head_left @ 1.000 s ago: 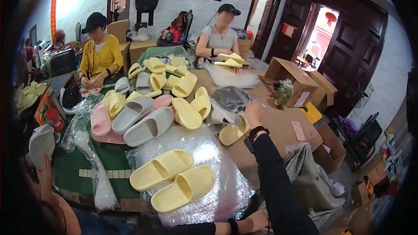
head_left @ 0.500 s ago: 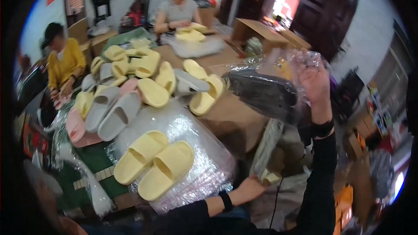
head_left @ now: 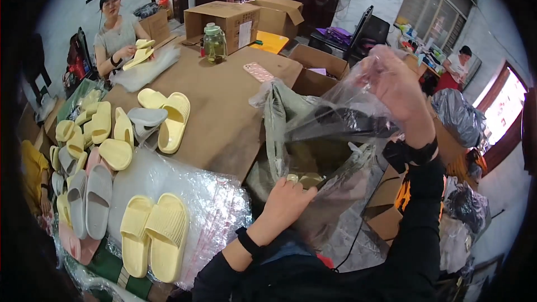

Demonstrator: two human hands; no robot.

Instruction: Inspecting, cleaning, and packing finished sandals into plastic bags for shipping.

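My right hand [head_left: 394,86] is raised, its fingers closed on the gathered top of a clear plastic bag [head_left: 366,86]. Dark slippers [head_left: 341,120] show through the film, hanging over the mouth of a large grey-green sack [head_left: 274,126]. Closed on the sack's near rim is my left hand [head_left: 286,204]. Something pale yellow [head_left: 310,179] shows inside the sack by its fingers; its shape is partly hidden. To the left, a pair of yellow slippers [head_left: 154,237] lies on a stack of clear plastic bags [head_left: 215,201].
More yellow, grey [head_left: 98,201] and pink slippers crowd the table's left side. On the brown tabletop [head_left: 218,106] stand a green-tinted jar [head_left: 214,43] and a pink phone case [head_left: 258,72]. Cardboard boxes [head_left: 224,19] sit beyond. Across the table, a person [head_left: 117,39] handles yellow slippers.
The view has swung right, so the slippers now appear farther left. My right hand with the bagged dark slippers is now over the sack, whose mouth has come into sight, wider open.
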